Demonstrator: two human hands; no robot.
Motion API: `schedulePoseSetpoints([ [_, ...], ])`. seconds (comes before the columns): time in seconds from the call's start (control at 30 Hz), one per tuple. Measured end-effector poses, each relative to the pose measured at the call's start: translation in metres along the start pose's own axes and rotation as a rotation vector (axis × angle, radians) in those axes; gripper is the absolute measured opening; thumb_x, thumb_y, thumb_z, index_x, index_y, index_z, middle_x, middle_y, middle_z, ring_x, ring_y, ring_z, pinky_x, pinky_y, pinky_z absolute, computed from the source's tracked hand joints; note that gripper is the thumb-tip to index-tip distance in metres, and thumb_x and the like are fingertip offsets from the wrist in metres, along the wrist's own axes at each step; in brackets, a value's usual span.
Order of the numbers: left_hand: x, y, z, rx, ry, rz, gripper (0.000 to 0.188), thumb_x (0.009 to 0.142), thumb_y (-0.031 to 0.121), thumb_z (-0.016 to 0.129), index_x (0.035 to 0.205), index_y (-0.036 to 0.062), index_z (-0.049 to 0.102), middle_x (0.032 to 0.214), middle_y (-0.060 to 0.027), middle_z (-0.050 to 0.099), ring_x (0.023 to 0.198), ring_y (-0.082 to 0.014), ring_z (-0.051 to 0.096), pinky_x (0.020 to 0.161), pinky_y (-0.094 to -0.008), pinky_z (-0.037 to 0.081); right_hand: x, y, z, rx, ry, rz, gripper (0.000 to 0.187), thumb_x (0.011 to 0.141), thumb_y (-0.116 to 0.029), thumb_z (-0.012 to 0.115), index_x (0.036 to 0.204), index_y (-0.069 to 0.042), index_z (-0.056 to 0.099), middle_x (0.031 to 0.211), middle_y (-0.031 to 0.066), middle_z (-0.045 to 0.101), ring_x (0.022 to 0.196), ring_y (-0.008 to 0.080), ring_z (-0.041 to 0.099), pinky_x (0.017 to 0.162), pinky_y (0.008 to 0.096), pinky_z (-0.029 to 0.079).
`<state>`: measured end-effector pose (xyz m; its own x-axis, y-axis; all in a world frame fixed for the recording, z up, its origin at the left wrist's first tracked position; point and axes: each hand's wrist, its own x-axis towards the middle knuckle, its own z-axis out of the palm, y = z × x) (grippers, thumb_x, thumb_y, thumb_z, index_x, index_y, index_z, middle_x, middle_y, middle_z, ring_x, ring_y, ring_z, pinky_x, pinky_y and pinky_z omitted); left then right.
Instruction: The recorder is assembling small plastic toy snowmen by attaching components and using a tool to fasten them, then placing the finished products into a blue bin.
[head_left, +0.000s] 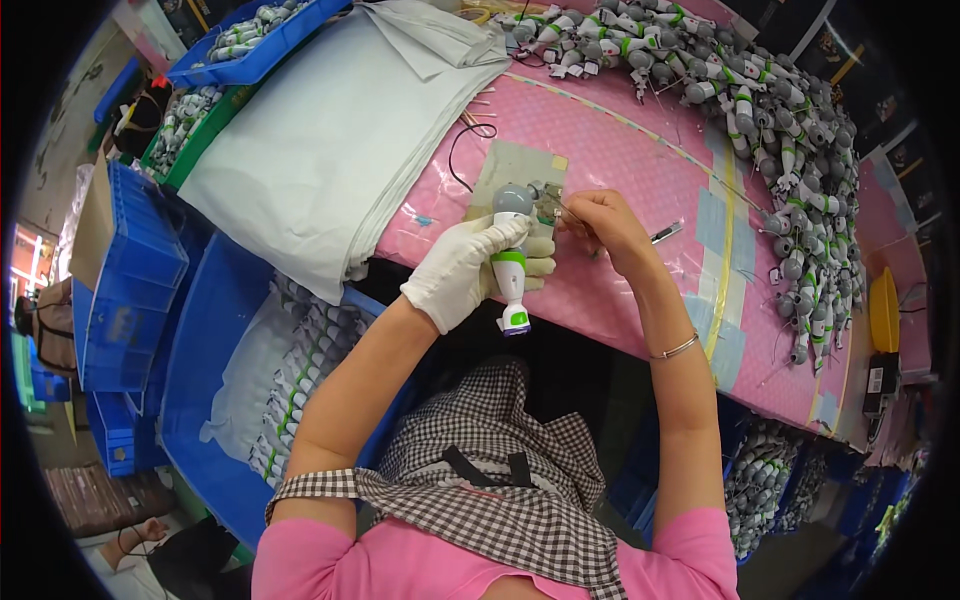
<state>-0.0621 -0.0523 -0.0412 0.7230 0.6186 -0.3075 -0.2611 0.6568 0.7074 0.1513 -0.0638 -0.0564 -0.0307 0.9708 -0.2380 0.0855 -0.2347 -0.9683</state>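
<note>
My left hand (455, 268), in a white glove, is closed around a small device (510, 268) with a round grey head, a white body and green trim. Its grey end points away from me and its narrow white end toward me. The device's head is beside a small metal fixture (547, 198) on a grey plate (500, 163). Just right of the fixture, my bare right hand (612, 230) has thumb and forefinger pinched together. Whatever lies between those fingertips is too small to make out.
A pen-like tool (667, 231) lies right of my right hand on the pink table cover (620, 290). Similar devices are heaped (790, 150) along the far right. White sheets (330, 130) cover the table's left. A blue bin (215, 460) of devices stands at my left.
</note>
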Motion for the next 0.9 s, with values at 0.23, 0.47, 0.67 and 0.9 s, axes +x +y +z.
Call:
schedulePoseSetpoints([
  [0.23, 0.0, -0.002, -0.001, -0.017, -0.035, 0.039, 0.032, 0.092, 0.021, 0.052, 0.112, -0.0029, 0.051, 0.09, -0.0092, 0.061, 0.078, -0.0206, 0.063, 0.071, -0.033, 0.052, -0.009, -0.005, 0.012, 0.068, 0.089, 0.057, 0.022, 0.082, -0.021, 0.053, 0.064, -0.006, 0.056, 0.057, -0.0033, 0.045, 0.047, 0.006, 0.04, 0.043, 0.0213, 0.03],
  [0.47, 0.002, -0.006, -0.004, -0.015, -0.056, 0.065, 0.032, 0.091, 0.023, 0.054, 0.111, -0.0008, 0.053, 0.09, -0.0088, 0.062, 0.078, -0.02, 0.063, 0.068, -0.0312, 0.051, -0.006, 0.002, 0.009, 0.227, 0.042, 0.088, 0.022, 0.083, -0.021, 0.053, 0.067, -0.006, 0.057, 0.057, -0.0042, 0.046, 0.048, 0.0054, 0.04, 0.046, 0.0202, 0.03],
  [0.67, 0.005, -0.006, -0.006, -0.007, -0.061, 0.049, 0.033, 0.09, 0.024, 0.056, 0.111, -0.0005, 0.054, 0.088, -0.0087, 0.063, 0.077, -0.0192, 0.064, 0.067, -0.0309, 0.051, -0.003, -0.005, -0.002, -0.092, -0.047, -0.025, 0.024, 0.084, -0.025, 0.052, 0.068, -0.008, 0.057, 0.06, -0.0019, 0.05, 0.051, 0.0056, 0.04, 0.046, 0.0209, 0.032],
  [0.9, 0.004, -0.004, -0.005, -0.004, -0.086, 0.059, 0.032, 0.09, 0.023, 0.056, 0.111, -0.0007, 0.053, 0.09, -0.0092, 0.063, 0.079, -0.0196, 0.063, 0.069, -0.0321, 0.051, -0.005, -0.006, 0.004, -0.123, 0.139, 0.006, 0.021, 0.082, -0.023, 0.055, 0.072, -0.006, 0.061, 0.063, -0.001, 0.051, 0.05, 0.0065, 0.042, 0.046, 0.0214, 0.032],
])
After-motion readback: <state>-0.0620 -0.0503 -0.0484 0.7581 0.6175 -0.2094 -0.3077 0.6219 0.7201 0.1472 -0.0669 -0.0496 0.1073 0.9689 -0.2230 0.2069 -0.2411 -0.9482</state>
